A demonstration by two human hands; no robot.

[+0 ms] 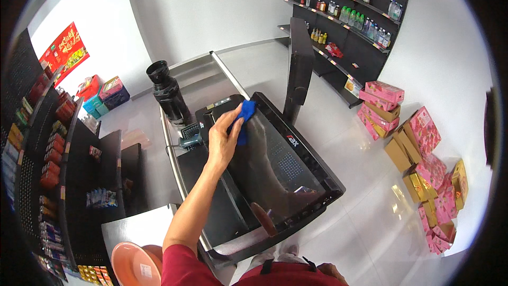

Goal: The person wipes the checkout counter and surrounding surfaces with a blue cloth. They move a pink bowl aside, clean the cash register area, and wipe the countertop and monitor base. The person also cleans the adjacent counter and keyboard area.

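Observation:
A blue cloth (248, 109) is pinched between the fingers and thumb of my left hand (223, 139). The hand presses it at the far left corner of a black touchscreen monitor (274, 167), which lies tilted face up on a metal-railed checkout counter (206, 67). Smears or reflections show on its glossy glass. Left of my hand are a black receipt printer (216, 105) and a handheld scanner (190, 142). My right hand (332, 272) shows only in part, low beside my body; its fingers are hidden.
Behind the scanner stands a black bottle-shaped object (170, 95). A black post (297, 63) rises beyond the monitor. Merchandise shelves (71, 159) line the left, drink shelves (349, 20) the back right. Pink cartons (428, 171) lie at right; an orange basin (133, 264) sits near lower left.

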